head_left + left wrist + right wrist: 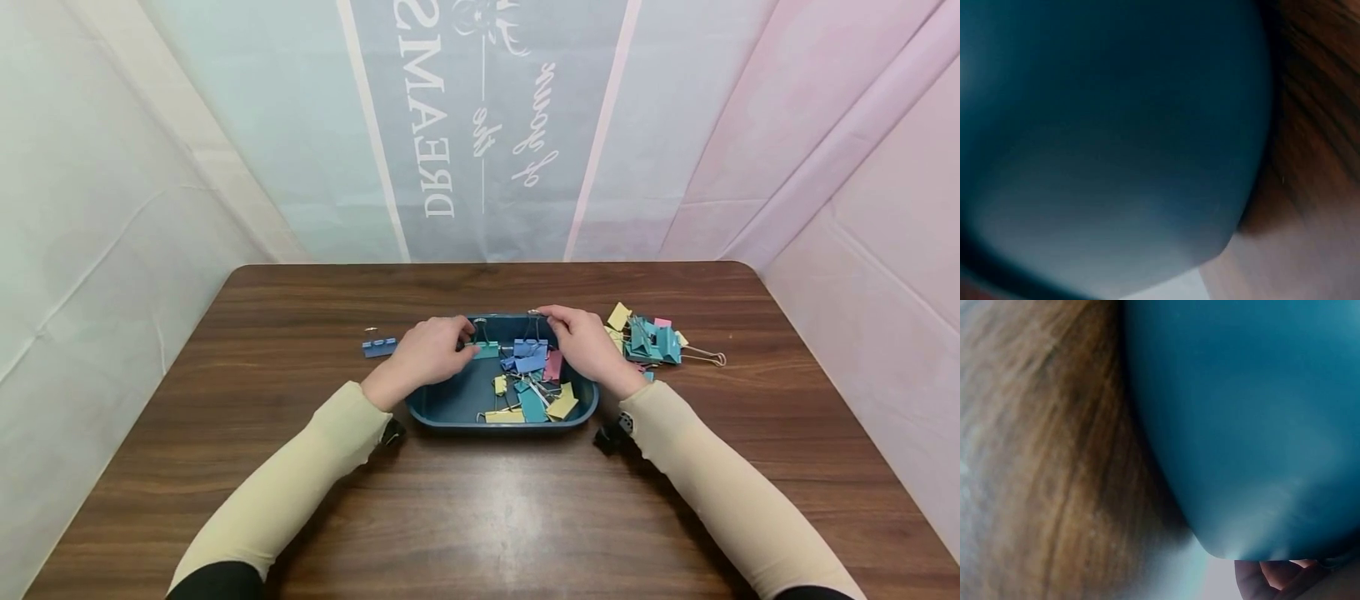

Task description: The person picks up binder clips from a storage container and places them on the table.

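A dark blue tray (450, 407) stands on the table with binder clips inside. My left hand (429, 348) reaches over its left side; thumb and fingers pinch a green binder clip (486, 350) near the back wall. Over the right side is my right hand (588, 340), its fingertips pinching the wire handle of a blue binder clip (531, 348). Below lie a pink clip (552, 367), a teal clip (533, 405) and several yellow clips (562, 403). Both wrist views are filled mostly by the tray's outer wall (1147, 125); the right one also catches some fingers (1272, 581).
To the tray's right, a pile of teal binder clips (652, 340) mixes with yellow and pink ones, one long wire handle sticking out. A single blue clip (379, 347) lies left of the tray on the brown wooden table (495, 517). Fabric curtains (300, 125) hang behind.
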Motion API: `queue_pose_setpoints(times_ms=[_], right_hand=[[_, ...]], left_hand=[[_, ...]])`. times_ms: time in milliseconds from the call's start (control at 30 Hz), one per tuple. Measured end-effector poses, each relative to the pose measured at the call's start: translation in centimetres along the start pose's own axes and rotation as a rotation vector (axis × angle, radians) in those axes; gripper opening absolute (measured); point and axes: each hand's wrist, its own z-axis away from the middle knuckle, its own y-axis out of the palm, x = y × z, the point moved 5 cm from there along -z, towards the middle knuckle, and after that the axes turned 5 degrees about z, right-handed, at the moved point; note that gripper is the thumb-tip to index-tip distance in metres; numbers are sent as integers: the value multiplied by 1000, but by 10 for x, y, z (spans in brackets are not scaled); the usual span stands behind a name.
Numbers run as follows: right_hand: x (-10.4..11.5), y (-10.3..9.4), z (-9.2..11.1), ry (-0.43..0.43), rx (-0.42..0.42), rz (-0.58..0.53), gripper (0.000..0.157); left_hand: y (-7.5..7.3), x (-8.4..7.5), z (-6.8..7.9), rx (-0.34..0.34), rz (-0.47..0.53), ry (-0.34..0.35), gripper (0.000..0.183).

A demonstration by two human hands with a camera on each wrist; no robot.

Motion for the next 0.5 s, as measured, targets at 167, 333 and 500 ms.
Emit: queue_pose_setpoints(times_ms=[167, 333, 500], right_hand=[[0, 0, 0, -1, 1, 2, 34], [0, 0, 0, -1, 0, 3, 34], [-1, 1, 0, 3, -1, 6, 34]], left_hand=[[8, -5, -6, 0, -65, -12, 35], [12, -7, -9, -43, -92, 21, 20], [13, -6, -9, -50, -66, 24, 14]])
